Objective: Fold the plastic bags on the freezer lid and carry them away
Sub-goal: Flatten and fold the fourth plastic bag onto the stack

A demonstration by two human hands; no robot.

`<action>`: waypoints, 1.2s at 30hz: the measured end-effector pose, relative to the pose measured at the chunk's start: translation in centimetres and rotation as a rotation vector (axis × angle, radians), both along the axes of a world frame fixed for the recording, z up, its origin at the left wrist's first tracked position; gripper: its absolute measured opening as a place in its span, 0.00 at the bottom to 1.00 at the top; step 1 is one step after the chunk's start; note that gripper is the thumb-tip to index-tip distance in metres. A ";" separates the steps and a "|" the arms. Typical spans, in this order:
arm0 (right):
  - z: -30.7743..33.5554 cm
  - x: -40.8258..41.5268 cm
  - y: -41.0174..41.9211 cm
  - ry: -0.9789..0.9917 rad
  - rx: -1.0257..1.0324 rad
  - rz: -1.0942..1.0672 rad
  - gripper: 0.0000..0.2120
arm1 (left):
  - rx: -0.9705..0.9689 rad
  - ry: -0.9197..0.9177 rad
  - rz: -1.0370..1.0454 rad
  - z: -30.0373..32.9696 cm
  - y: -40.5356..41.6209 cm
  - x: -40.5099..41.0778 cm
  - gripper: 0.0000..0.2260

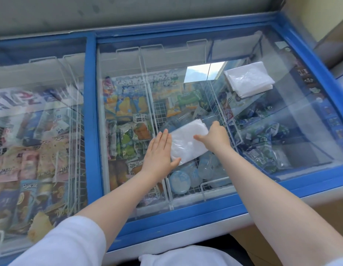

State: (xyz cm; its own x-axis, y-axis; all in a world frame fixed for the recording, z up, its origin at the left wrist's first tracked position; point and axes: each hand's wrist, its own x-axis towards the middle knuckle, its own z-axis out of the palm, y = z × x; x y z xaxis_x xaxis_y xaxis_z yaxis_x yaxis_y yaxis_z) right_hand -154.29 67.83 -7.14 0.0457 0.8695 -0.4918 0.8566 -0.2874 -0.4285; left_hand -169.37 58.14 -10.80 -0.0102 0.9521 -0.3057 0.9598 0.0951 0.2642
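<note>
Two bare forearms reach out from white sleeves (70,240) at the bottom edge, over the blue front rim of a chest freezer (166,221). Its top is two glass lids side by side, parted by a blue bar; the left lid (38,77) covers wire baskets packed with ice-cream wrappers, too many to count.

Over the right lid (293,120) both hands meet at one folded plastic bag (188,143). It is a white, flat rectangle lying on the glass near the lid's middle, above a basket of round blue tubs. Its long axis runs on a slant, from its near-left corner up to its far-right corner.

At the bag's left edge the left hand (159,150) lies palm down, fingers straight and close together, pointing away from the camera, the thumb spread out along the bag's near corner. It presses flat and grips nothing.

On the bag's right part the right hand (214,137) rests, thumb stretched left across the plastic, fingers curled past the far-right end and hidden, so whether they pinch the bag cannot be told.

Farther right and back, well apart from the hands, a stack (249,79) of folded white bags sits on the same lid; several layers show at its edges, the count unclear. Its long axis also slants, from far-left to near-right.
</note>
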 end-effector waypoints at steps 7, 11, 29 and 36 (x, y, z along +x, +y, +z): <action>0.8 1.2 0.6 0.463 -0.157 0.051 0.12 | 0.031 -0.245 0.194 1.1 1.2 0.9 0.40; 2.1 4.4 2.9 0.816 -0.120 -0.010 0.08 | 0.158 -0.885 0.629 3.1 4.5 3.5 0.41; -0.3 16.9 26.6 0.207 0.366 0.033 0.14 | 0.254 -0.342 0.553 2.8 28.4 17.5 0.17; -2.3 17.6 26.6 -0.088 0.438 0.129 0.25 | 0.162 0.021 0.177 1.2 27.7 17.8 0.29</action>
State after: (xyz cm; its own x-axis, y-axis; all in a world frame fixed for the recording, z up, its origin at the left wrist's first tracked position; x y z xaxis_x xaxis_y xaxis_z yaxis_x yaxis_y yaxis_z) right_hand -136.67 94.44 -9.40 -0.0517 0.9958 -0.0760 0.9121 0.0161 -0.4096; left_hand -151.58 85.80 -9.64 -0.1863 0.9715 -0.1469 0.9374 0.2205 0.2695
